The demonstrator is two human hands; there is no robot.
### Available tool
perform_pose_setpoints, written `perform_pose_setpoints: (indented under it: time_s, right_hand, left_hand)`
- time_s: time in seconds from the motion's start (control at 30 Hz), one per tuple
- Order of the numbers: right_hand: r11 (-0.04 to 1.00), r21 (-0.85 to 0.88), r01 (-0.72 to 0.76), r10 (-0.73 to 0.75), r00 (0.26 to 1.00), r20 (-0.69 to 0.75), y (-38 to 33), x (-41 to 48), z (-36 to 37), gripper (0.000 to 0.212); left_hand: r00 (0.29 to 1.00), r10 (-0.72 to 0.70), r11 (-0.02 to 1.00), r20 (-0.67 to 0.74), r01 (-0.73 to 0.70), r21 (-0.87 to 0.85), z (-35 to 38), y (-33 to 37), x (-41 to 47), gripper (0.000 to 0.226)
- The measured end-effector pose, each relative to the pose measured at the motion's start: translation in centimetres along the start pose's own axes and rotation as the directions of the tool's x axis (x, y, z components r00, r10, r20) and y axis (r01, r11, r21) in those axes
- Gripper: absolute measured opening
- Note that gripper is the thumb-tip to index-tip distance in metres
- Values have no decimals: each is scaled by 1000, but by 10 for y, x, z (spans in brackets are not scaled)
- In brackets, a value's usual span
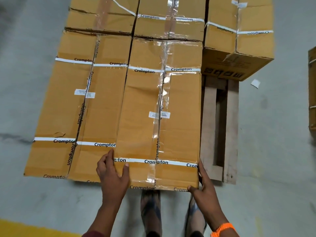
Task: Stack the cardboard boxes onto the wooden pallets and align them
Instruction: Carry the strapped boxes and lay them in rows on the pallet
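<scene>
**Hands flank a cardboard box (179, 120) on a wooden pallet (231, 134)**
Left hand (112, 173) and right hand (206, 184), fingers straight, press its near corners; it lies touching the neighbouring box (68, 108).

matt cardboard boxes (159, 108) (glossy clear tape); rough bare wood pallet (230, 134); matt concrete floor (273, 134).

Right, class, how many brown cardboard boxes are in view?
6: near left box, near middle box, far left box, far middle box, far right box, and a box cut off at the right edge. Lower layers may be hidden.
</scene>
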State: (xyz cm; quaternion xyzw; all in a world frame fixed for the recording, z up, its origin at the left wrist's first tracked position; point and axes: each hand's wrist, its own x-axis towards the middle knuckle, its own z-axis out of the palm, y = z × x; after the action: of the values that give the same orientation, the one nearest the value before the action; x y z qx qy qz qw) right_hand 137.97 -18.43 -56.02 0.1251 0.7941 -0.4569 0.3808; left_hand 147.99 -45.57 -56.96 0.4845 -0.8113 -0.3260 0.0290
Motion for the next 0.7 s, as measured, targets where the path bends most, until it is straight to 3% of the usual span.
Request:
perform_pose_setpoints:
  time_s: [0.2,0.3,0.4,0.53,0.63,0.7]
  right_hand:
    - [998,-46,40,-41,999,-14,-13,-13,3,94]
    - [982,-174,74,-84,995,-48,-20,-19,0,85]
    - [949,-311,53,-56,998,2,-38,-42,-21,78]
    - [846,-523,103,-58,993,102,-89,-103,-74,72]
    - [740,-649,177,-54,977,205,-127,-159,-120,68]
    - [736,-651,186,-68,977,202,-152,-196,-151,61]
  left_hand:
    - [995,-3,992,101,-10,124,-7,4,0,72]
    - [980,-66,967,188,16,255,-14,21,-12,80]
    - [949,-35,956,312,-59,287,-28,59,-44,79]
    - [815,103,969,570,-212,128,-69,147,-109,67]
    - [704,238,919,669,-386,80,-109,216,-156,62]
    - [653,274,881,707,-465,89,-129,257,-180,59]
